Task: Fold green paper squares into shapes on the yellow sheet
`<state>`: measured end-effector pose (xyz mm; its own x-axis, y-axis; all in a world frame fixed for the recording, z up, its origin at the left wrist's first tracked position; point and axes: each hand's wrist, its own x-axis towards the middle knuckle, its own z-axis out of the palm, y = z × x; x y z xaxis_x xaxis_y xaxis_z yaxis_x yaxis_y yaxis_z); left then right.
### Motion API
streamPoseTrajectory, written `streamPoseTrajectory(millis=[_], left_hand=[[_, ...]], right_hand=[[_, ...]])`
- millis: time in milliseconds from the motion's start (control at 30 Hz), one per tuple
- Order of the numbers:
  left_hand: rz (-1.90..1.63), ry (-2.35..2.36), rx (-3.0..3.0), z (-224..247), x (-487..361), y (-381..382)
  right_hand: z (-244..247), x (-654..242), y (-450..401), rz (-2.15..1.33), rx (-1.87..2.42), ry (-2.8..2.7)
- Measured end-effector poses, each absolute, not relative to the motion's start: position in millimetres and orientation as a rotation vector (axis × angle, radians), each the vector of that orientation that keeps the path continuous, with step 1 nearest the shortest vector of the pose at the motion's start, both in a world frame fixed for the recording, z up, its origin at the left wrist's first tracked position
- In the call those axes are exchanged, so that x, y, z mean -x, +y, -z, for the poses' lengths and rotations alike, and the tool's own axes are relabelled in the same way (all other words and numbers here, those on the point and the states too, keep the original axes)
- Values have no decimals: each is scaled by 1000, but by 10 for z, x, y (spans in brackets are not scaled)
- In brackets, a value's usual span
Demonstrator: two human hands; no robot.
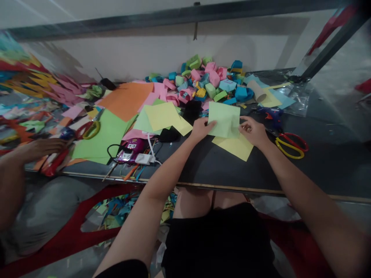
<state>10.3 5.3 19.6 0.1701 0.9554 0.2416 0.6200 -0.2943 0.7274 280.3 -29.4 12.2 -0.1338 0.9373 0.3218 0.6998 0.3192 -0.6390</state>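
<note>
A pale green paper sheet is held up between both hands, above the dark table. My left hand pinches its left edge, with the thumb on the front. At the right edge, my right hand has its fingers curled against the paper. Partly under the green sheet, a yellow paper sheet lies on the table. Scissors with red and yellow handles rest to the right of my right hand.
Folded paper pieces are heaped at the back. A purple power strip with cables, an orange sheet and green sheets lie left. Another person's hand is at far left. A glue gun lies right.
</note>
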Motion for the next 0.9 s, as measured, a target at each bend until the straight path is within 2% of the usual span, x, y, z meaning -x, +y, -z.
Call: streamPoseTrajectory(millis=[167,300,533,900], left_hand=[[-939,1376,-2122,-200,-151,47],[-1026,1435,-1900,-219,-129,76],[-966,1267,-1447,-286,-11,145],[-997,1196,-1442,-278,29,127]], right_hand=[[-84,-2789,-265,-424,1493,-1892],[-72,-2782,-265,-399,1481,-1920],[-124,-2782,-276,-288,1492,-1929],[-213,-2765,-396,-110,1173,-2028]])
